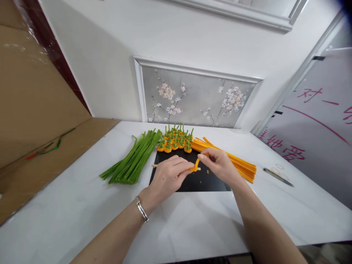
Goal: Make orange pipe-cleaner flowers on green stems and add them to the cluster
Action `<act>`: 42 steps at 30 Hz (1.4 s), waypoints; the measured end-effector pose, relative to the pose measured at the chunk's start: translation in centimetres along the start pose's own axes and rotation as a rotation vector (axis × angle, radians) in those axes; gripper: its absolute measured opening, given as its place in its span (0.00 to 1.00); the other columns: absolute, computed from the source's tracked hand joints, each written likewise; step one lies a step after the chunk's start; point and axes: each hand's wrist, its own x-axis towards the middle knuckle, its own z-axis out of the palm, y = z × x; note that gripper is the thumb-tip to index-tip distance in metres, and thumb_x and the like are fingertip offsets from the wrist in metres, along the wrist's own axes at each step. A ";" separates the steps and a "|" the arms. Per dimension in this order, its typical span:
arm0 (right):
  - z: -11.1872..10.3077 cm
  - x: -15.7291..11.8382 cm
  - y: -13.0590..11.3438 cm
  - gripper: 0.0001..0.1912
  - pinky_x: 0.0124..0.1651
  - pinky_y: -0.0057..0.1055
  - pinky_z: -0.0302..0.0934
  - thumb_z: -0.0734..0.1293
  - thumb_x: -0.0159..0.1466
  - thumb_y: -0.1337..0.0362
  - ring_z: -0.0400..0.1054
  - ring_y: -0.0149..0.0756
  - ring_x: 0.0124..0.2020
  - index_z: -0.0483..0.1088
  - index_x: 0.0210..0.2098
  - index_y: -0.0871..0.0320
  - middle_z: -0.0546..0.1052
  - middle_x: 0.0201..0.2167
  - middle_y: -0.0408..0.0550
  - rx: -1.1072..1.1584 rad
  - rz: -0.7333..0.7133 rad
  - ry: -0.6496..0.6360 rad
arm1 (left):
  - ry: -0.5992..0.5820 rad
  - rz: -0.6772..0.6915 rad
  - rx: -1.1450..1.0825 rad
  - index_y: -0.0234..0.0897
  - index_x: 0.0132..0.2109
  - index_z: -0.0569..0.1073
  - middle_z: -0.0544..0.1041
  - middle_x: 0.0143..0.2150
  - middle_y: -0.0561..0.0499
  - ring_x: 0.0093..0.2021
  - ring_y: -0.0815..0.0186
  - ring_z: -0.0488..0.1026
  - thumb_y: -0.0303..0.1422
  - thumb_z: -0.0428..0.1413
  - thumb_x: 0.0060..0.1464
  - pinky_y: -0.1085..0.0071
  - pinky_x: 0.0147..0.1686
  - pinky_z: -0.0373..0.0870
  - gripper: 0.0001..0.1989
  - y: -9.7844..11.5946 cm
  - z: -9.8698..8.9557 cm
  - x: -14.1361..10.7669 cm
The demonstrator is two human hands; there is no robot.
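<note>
At the far left a sheet of cardboard [33, 110] leans beside the white table [82, 205], with a scrap of green and red wire lying on it. Next along the table lies a bundle of green pipe cleaners [132, 158], fanned toward the near side. Just right of it, a cluster of finished little orange pieces with green stems [176, 140] stands at the back edge of a black mat [209, 179]. Over that mat the left hand [167, 176], a silver bracelet [142, 209] on its wrist, is closed around a thin wooden stick [154, 165] whose end pokes out to the left. The right hand [218, 163] pinches 1 orange pipe cleaner [195, 165] between thumb and forefinger, bent around the stick where the 2 hands meet. The step in hand looks like winding the orange strand onto the stick, at an early turn; the next move seems to call for steady tension and a tight, even coil. Behind the right hand lies a stack of orange pipe cleaners [242, 167], and farther right a pair of scissors [277, 176] rests near a white board with pink writing [316, 121].
</note>
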 end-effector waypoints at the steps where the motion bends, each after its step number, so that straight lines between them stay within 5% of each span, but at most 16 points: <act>1: 0.0 0.0 0.1 0.19 0.22 0.26 0.45 0.63 0.64 0.50 0.48 0.26 0.20 0.66 0.25 0.59 0.56 0.18 0.37 -0.013 0.006 -0.017 | 0.010 -0.006 -0.005 0.38 0.40 0.76 0.79 0.34 0.51 0.33 0.67 0.72 0.26 0.53 0.60 0.70 0.34 0.69 0.07 0.1 0.0 0.0; 8: 0.2 -0.2 0.5 0.24 0.22 0.27 0.42 0.59 0.66 0.50 0.46 0.26 0.20 0.56 0.19 0.57 0.51 0.18 0.37 -0.092 0.002 -0.149 | 0.028 -0.075 0.035 0.40 0.50 0.74 0.76 0.31 0.52 0.33 0.67 0.70 0.26 0.54 0.59 0.71 0.34 0.68 0.13 0.2 0.1 -0.1; 16: 0.2 -0.8 -0.2 0.21 0.21 0.26 0.47 0.58 0.67 0.56 0.51 0.26 0.18 0.63 0.20 0.58 0.57 0.16 0.37 -0.130 -0.030 -0.201 | 0.110 -0.157 -0.023 0.39 0.47 0.77 0.76 0.33 0.51 0.33 0.68 0.71 0.28 0.54 0.60 0.71 0.33 0.69 0.10 0.2 0.2 -0.1; 22: 0.5 -1.4 -1.2 0.14 0.23 0.26 0.49 0.60 0.67 0.63 0.54 0.27 0.20 0.62 0.24 0.56 0.61 0.19 0.37 -0.237 -0.187 -0.293 | 0.098 -0.319 -0.066 0.40 0.45 0.77 0.79 0.39 0.50 0.37 0.67 0.75 0.28 0.53 0.60 0.71 0.37 0.72 0.10 0.0 0.0 0.1; 30: 0.9 -2.4 -2.1 0.14 0.25 0.31 0.44 0.57 0.68 0.65 0.57 0.31 0.19 0.61 0.26 0.56 0.63 0.19 0.40 -0.548 -0.255 -0.277 | -0.042 -0.270 0.207 0.42 0.48 0.76 0.79 0.40 0.53 0.37 0.67 0.76 0.28 0.52 0.62 0.73 0.33 0.68 0.11 -0.2 0.0 -0.3; 42: 0.4 -1.0 -1.4 0.10 0.27 0.27 0.53 0.59 0.68 0.62 0.58 0.28 0.22 0.68 0.33 0.57 0.66 0.22 0.39 -0.224 -0.177 -0.005 | -0.070 -0.155 0.055 0.40 0.43 0.77 0.80 0.37 0.51 0.36 0.67 0.75 0.33 0.55 0.59 0.72 0.35 0.69 0.07 0.2 -0.1 0.1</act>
